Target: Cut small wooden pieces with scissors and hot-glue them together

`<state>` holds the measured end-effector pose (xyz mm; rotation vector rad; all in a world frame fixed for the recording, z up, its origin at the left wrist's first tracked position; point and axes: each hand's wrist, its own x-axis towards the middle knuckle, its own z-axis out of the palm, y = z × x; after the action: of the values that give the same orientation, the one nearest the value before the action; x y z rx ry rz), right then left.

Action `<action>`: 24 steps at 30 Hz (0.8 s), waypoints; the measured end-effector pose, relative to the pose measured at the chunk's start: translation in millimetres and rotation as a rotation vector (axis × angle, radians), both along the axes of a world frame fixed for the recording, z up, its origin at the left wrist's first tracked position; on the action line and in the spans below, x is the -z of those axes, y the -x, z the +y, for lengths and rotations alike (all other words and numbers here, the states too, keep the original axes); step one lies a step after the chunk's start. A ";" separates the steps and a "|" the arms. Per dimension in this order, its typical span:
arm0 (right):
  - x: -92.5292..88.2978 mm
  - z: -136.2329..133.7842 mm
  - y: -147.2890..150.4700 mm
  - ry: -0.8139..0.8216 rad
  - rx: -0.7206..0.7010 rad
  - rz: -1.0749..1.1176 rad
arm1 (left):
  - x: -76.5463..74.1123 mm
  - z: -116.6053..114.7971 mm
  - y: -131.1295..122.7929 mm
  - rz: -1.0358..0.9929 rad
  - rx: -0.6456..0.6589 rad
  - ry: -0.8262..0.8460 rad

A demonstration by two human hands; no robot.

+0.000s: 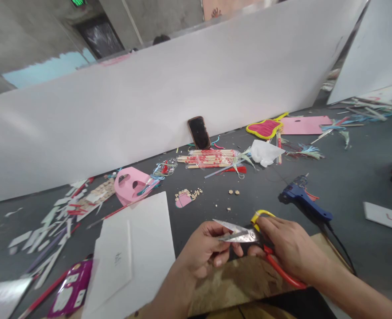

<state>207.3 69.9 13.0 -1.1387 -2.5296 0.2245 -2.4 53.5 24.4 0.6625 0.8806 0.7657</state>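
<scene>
My right hand is closed around the handles of a pair of scissors, one yellow loop and one red. The blades point left and stand apart. My left hand has its fingers curled and pinched close by the blades; whatever it holds is hidden or too small to make out. Just beyond the hands, small wooden beads lie beside a pink piece with a rounded edge. Two flower-shaped beads rest to the right of them.
A blue glue gun lies at right, its cord running toward me. White boards are at left near a purple packet. Bundled sticks and a phone leaning on the white partition are at the back.
</scene>
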 end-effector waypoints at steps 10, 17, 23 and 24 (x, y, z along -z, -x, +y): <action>4.1 -9.0 10.8 0.022 0.210 -0.056 | 0.7 -6.8 -13.9 0.657 -0.317 -0.495; 5.0 -7.3 4.6 -0.066 0.165 -0.068 | 3.0 -5.1 -12.1 0.552 -0.254 -0.393; 5.7 -8.4 6.4 0.084 0.104 0.020 | 4.7 -1.3 -4.3 0.285 -0.136 -0.194; 5.6 -9.4 7.5 0.130 0.111 0.027 | 4.8 -1.2 -3.6 0.298 -0.134 -0.204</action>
<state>199.8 60.5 7.4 -1.3120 -2.4497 0.3772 1.2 52.3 19.6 0.9212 1.1363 0.8986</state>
